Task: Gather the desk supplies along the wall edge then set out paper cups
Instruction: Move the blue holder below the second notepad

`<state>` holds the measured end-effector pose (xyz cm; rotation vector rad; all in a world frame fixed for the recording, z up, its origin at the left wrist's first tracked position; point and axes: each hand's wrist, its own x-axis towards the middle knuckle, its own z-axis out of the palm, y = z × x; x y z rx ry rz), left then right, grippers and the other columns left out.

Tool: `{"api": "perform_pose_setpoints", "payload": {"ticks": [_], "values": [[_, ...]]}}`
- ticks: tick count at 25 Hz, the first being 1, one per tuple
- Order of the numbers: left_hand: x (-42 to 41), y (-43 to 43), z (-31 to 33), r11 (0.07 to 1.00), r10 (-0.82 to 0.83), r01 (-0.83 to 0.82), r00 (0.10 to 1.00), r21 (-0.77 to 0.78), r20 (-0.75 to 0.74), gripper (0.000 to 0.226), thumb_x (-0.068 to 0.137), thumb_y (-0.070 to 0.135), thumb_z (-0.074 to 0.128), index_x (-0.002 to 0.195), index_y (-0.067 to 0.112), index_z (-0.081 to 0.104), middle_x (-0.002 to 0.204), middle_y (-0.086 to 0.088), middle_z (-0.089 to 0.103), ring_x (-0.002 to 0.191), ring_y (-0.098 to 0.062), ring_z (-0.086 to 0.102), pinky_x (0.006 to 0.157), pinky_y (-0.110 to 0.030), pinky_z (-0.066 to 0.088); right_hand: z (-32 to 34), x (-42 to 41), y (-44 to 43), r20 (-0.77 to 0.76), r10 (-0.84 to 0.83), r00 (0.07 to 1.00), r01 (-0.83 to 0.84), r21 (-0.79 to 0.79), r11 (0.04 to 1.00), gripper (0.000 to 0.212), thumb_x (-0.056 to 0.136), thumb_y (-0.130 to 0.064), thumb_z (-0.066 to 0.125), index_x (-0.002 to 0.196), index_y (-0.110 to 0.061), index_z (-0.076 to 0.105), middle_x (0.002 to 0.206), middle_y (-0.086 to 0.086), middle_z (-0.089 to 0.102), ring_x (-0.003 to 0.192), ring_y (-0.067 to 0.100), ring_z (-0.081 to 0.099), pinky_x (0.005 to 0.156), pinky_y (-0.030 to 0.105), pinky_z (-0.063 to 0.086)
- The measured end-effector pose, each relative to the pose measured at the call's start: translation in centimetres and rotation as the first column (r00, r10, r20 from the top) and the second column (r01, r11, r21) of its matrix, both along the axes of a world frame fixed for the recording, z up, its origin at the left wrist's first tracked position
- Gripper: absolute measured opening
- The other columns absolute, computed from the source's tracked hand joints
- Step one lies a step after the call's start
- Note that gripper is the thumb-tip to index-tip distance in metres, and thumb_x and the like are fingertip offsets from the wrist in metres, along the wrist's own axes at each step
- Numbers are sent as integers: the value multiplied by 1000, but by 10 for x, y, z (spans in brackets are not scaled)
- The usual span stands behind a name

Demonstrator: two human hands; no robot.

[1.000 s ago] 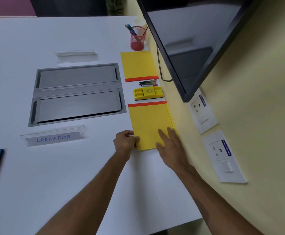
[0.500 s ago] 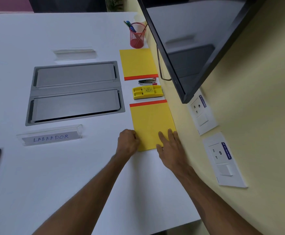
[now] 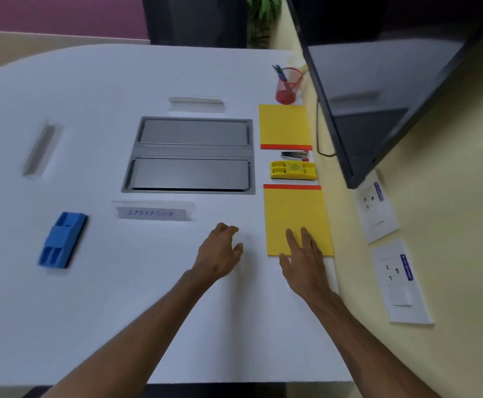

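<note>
A row of supplies lies along the wall edge of the white table. Nearest is a yellow pad with a red strip. Behind it sit a yellow tray, a black stapler, a second yellow pad and a red mesh pen cup. A paper cup peeks out behind the pen cup. My right hand lies flat with its fingertips on the near pad's lower edge. My left hand hovers empty left of the pad, fingers loosely spread.
A grey double-lidded cable box is set into the table's middle. A clear name stand marked LABRADOR stands before it, another behind. A blue holder lies at the left. A black screen overhangs the wall side.
My left hand has let go of the near pad's corner and drawn away to the left. The camera has tilted up and left, bringing the blue holder fully into view.
</note>
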<state>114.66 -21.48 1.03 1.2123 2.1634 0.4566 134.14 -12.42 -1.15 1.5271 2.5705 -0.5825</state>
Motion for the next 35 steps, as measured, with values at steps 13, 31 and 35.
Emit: {"api": "perform_pose_setpoints", "payload": {"ticks": [13, 31, 35], "values": [[-143, -240, 34, 921, 383, -390, 901, 6, -201, 49, 97, 32, 58, 141, 13, 49, 144, -9, 49, 125, -26, 53, 100, -37, 44, 19, -165, -136, -164, 546, 822, -565, -104, 819, 61, 105, -35, 39, 158, -17, 16, 166, 13, 3, 154, 24, 5, 122, 34, 3], [-281, -259, -74, 794, 608, -593, 779, 133, -154, 81, 83, 47, 72, 145, 7, 39, 141, -13, 47, 126, -30, 45, 104, -44, 41, -101, -297, -214, 36, 503, 863, -497, 229, 837, 73, 100, -63, 17, 159, -24, 1, 167, 8, -4, 154, 28, -6, 120, 61, 8], [-282, -251, -81, 747, 662, -633, 737, 203, -138, 64, 79, 46, 74, 127, 7, 55, 117, -9, 55, 106, -23, 49, 91, -37, 45, -108, -300, -213, 24, 498, 867, -485, 274, 831, 73, 99, -64, 21, 159, -24, 4, 167, 7, 0, 154, 28, -2, 120, 61, 11]]}}
